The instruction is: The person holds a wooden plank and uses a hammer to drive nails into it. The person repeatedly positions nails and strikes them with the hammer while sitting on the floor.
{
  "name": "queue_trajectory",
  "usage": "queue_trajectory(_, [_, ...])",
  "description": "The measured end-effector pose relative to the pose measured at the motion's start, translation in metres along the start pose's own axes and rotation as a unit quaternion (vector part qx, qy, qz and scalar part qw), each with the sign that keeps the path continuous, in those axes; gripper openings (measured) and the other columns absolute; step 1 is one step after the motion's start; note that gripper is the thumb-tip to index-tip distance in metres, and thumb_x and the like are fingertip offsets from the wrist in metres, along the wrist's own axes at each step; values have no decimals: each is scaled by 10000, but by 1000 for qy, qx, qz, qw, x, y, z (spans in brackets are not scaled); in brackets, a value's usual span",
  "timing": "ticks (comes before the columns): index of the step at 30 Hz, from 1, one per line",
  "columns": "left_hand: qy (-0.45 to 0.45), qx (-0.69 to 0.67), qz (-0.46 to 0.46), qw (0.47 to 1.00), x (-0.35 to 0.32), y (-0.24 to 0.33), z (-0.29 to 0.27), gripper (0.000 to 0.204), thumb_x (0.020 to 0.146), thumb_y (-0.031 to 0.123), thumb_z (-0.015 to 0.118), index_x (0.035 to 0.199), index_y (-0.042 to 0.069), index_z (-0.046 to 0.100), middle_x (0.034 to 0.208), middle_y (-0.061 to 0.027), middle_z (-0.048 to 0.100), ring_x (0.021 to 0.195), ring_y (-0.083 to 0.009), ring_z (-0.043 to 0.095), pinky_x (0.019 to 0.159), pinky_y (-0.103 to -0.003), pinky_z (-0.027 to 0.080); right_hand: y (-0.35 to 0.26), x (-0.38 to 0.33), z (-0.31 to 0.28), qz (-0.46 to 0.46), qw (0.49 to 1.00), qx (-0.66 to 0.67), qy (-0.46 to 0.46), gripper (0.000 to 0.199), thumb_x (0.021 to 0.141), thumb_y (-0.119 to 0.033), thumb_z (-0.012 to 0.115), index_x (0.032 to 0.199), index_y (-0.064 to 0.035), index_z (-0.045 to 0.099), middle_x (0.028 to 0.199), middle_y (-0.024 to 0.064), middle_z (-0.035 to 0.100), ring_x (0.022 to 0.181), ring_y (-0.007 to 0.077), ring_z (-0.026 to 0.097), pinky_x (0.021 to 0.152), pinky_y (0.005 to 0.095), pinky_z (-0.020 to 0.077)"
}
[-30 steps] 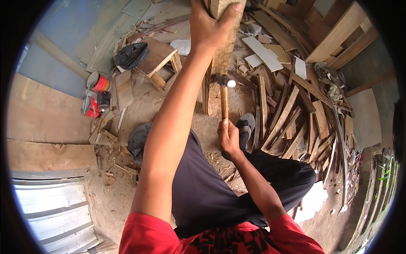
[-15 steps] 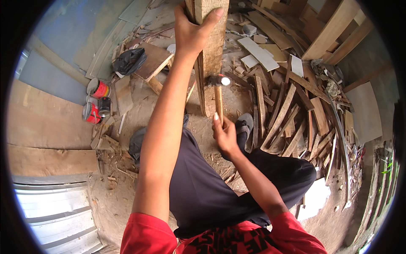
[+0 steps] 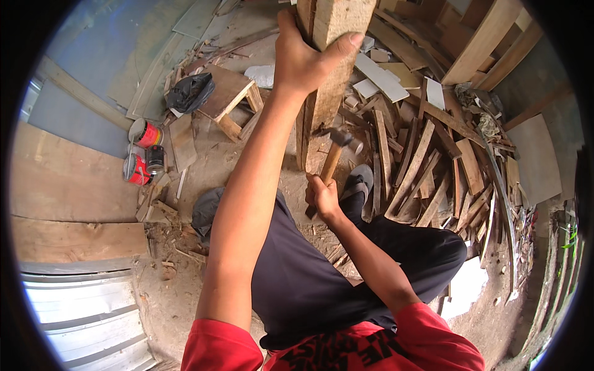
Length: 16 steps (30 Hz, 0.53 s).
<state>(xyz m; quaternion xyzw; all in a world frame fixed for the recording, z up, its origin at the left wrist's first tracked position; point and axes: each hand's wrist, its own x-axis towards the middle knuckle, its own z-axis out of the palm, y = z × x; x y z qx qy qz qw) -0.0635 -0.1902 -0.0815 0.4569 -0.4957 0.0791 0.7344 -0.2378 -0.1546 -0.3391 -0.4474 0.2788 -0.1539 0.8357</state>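
Observation:
My left hand [image 3: 306, 62] grips an upright wooden post [image 3: 337, 62], thumb across its near face and fingers wrapped behind its left side. The post looks made of boards set side by side, and its top runs out of view. Low on the post, a claw hammer [image 3: 332, 159] is held by its wooden handle in my right hand [image 3: 324, 196], fingers closed round it. The hammer's dark metal head sits close to the post's lower end; whether it touches the wood I cannot tell.
A heap of wood offcuts [image 3: 421, 167] covers the floor at right. A small wooden stool [image 3: 226, 93] with a black plastic bag [image 3: 190, 93] stands at left, near red paint cans [image 3: 146, 133]. My sandalled foot [image 3: 359, 182] is just right of the hammer.
The post and my left hand have shifted right, the post now leaning right at its top. The hammer has tilted and its head sits slightly lower and farther right.

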Motion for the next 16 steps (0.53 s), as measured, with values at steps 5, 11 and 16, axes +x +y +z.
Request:
queue_trajectory(5, [13,-9,-38,999,8,6,-20,837,848,381,826,1387,-56,358,1214,-174,617,1049,-219,650,863,-354,557,-37,-25,32,-166,984,1,58,474,1038,-285,580,626,-118,415,520,-24,412,416,96,340,408,305,263])
queue_trajectory(11, [32,-6,-9,999,9,-2,-27,780,850,342,821,1356,-59,383,1210,-159,612,1073,-215,630,900,-360,540,-63,-17,-3,-125,943,-304,53,417,983,-255,647,672,2,540,564,-25,454,565,51,434,483,316,356])
queue_trajectory(16, [34,5,-45,998,0,1,-35,761,856,334,813,1355,-53,388,1210,-161,610,1077,-217,623,907,-362,534,-124,-30,38,-360,921,-148,-20,405,1053,-181,561,665,-93,486,531,-61,459,450,23,395,398,257,275])
